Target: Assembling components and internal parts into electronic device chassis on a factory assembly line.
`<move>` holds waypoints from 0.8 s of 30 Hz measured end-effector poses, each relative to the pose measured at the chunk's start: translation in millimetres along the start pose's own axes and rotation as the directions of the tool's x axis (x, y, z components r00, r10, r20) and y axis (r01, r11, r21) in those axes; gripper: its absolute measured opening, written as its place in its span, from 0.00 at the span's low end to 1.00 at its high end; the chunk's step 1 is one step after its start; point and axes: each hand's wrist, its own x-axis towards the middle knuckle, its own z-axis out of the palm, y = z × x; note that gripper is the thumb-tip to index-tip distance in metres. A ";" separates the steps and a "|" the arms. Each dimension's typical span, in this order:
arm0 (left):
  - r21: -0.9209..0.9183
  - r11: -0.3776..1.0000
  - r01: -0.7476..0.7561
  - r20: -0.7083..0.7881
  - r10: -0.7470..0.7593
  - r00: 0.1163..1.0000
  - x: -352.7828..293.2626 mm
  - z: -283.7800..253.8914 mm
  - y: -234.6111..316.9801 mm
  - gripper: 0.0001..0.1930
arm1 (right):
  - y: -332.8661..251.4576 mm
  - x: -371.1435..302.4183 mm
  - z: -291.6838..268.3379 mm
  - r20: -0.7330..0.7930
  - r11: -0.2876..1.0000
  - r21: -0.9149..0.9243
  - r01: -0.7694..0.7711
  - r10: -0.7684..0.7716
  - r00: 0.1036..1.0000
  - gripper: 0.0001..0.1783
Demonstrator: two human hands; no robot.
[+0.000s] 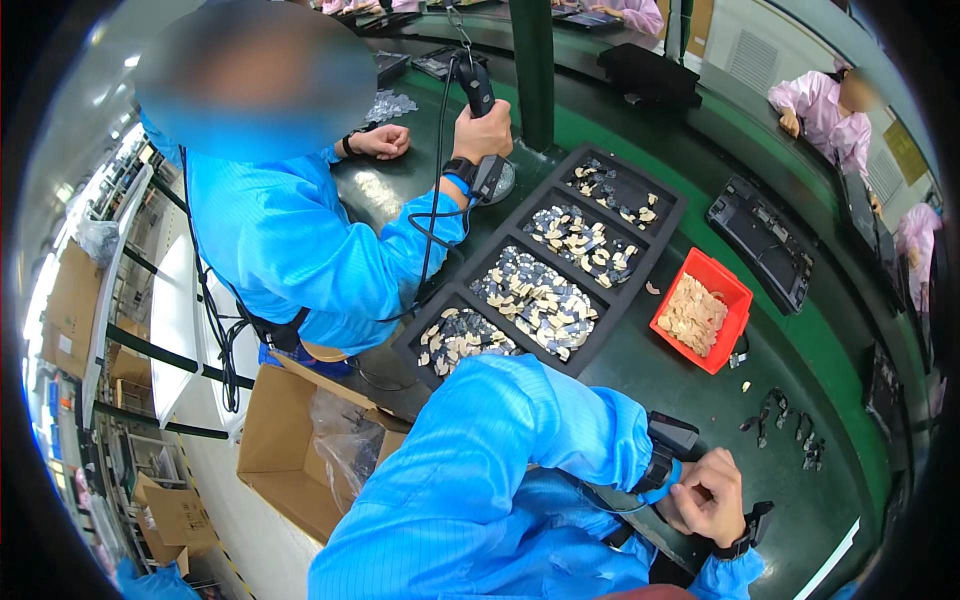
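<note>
At the lower right, my two hands are drawn together over the dark green table [640, 345]. My right hand [718, 495] is curled, its fingers pinched close to my left hand [679, 508]. The left hand is partly covered by the right, and its visible fingers are bent inward. Whatever lies between the fingertips is too small or hidden to make out. Black bands with box-shaped devices are on both wrists, and a blue strap circles my left one. Beyond my hands, short black cables with small connectors [772, 412] lie on the table.
A black divided tray [408, 348] holds many small black-and-beige parts. Right of it stands a red bin [738, 325] of tan pieces; behind that lies a black flat frame [765, 240]. A co-worker in blue [290, 225] grips a hanging black tool [477, 88]. An open carton [275, 440] stands left.
</note>
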 end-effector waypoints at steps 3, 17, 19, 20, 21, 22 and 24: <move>-0.053 0.997 0.051 0.048 -0.049 0.998 6.9 -1.5 -5.1 0.14 | -2.6 -12.8 -4.3 0.027 0.996 -0.071 -0.045 0.047 0.999 0.12; 0.184 0.983 0.007 0.015 -0.010 1.000 12.2 -18.8 6.0 0.15 | 14.2 -63.6 -1.0 -0.094 0.999 -0.029 -0.041 0.038 0.995 0.53; 0.201 0.980 0.004 0.001 -0.004 1.000 10.3 -15.7 8.1 0.15 | 6.0 -66.0 -11.6 -0.171 0.996 -0.065 0.057 -0.068 0.983 0.53; 0.207 0.978 0.003 0.001 -0.004 1.000 11.1 -17.0 8.5 0.15 | 4.8 -66.1 -15.1 -0.248 0.982 -0.120 0.146 -0.172 0.953 0.53; 0.213 0.977 0.002 0.002 -0.003 1.000 10.3 -17.6 10.3 0.15 | 9.1 -74.6 -16.5 -0.297 0.979 -0.157 0.127 -0.169 0.940 0.56; 0.219 0.976 0.000 0.003 -0.001 1.000 5.4 -18.4 12.4 0.15 | 16.3 -76.0 -13.3 -0.296 0.978 -0.159 0.132 -0.175 0.939 0.56; 0.227 0.974 0.001 0.011 -0.004 1.000 1.2 -20.2 13.5 0.15 | 18.8 -63.0 -7.9 -0.180 0.980 -0.024 0.200 -0.201 0.963 0.56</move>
